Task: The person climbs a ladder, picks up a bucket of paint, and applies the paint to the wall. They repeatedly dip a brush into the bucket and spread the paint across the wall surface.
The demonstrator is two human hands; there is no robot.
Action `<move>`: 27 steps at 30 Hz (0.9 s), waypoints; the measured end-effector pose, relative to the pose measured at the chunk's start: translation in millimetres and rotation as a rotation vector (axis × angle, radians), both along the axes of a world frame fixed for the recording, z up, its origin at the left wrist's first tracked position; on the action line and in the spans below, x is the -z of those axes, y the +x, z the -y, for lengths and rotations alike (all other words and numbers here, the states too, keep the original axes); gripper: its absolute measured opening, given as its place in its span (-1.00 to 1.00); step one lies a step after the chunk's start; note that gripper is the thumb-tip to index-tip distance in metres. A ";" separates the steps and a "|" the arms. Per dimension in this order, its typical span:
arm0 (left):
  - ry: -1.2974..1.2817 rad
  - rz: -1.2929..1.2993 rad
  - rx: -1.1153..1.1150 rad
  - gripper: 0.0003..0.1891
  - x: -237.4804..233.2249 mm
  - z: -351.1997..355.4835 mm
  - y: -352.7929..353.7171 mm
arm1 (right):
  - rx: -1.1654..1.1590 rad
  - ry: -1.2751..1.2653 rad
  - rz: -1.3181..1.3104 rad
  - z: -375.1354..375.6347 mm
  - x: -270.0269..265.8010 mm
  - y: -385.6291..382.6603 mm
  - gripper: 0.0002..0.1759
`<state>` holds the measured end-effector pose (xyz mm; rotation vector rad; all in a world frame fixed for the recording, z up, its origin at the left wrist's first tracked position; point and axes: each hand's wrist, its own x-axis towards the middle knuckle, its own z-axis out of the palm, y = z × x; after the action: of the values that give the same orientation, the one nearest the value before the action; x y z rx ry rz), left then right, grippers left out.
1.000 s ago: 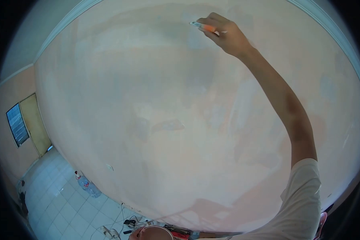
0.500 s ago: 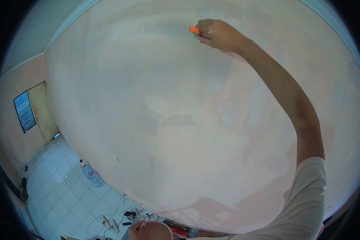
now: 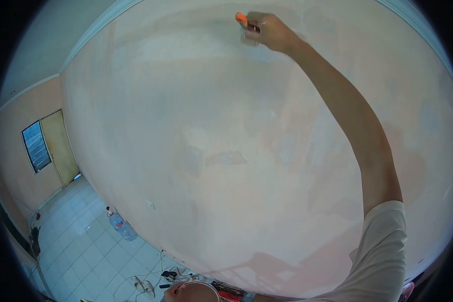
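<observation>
High on the pinkish wall (image 3: 221,110), my right hand (image 3: 272,31) is closed round a brush-like tool with an orange handle end (image 3: 241,18). Below the fingers a pale, blurred part of it lies close to the wall, probably the bristles. My right arm stretches up from the lower right. At the bottom edge, my left hand (image 3: 172,292) grips the rim of a paint bucket (image 3: 217,291). Pinkish-brown paint (image 3: 199,293) shows inside. Most of the left hand and bucket is cut off by the frame.
A large plastic bottle (image 3: 122,226) stands on the tiled floor by the wall. Sandals (image 3: 143,287), cables and a black plug (image 3: 169,275) lie below. A red thing (image 3: 230,295) sits beside the bucket. The door (image 3: 60,146) and louvred window (image 3: 35,146) are at far left.
My right hand has moved up the wall, and the tool has turned so more of it shows below the fingers. The view has shifted slightly. My left hand stays at the bucket.
</observation>
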<state>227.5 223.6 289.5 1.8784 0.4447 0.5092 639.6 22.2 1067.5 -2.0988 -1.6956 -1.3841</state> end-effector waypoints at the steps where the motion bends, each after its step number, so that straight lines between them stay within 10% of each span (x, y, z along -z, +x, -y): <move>1: 0.004 -0.005 -0.005 -0.53 0.6 -2.4 -0.5 | -0.075 0.066 0.048 -5.3 -6.3 3.7 -0.73; 10: 0.094 -0.019 0.016 -0.66 -0.2 0.7 -2.0 | -0.072 -0.168 0.187 -3.1 31.0 -4.7 -0.84; 12: 0.138 -0.014 -0.033 -0.67 2.0 5.1 -0.1 | -0.110 -0.150 -0.474 -2.3 49.9 -16.7 -0.88; 22: 0.056 -0.049 -0.027 -0.66 8.8 4.9 -0.3 | 0.100 0.041 -0.154 -42.4 -14.0 0.0 -0.72; 27: 0.026 -0.083 -0.046 -0.65 3.8 7.2 -1.8 | 0.009 -0.014 0.407 -44.2 -20.9 6.8 -0.67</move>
<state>225.8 216.4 285.6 1.9231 0.5392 0.4712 646.4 66.4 1088.4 -1.9285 -1.8305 -1.9105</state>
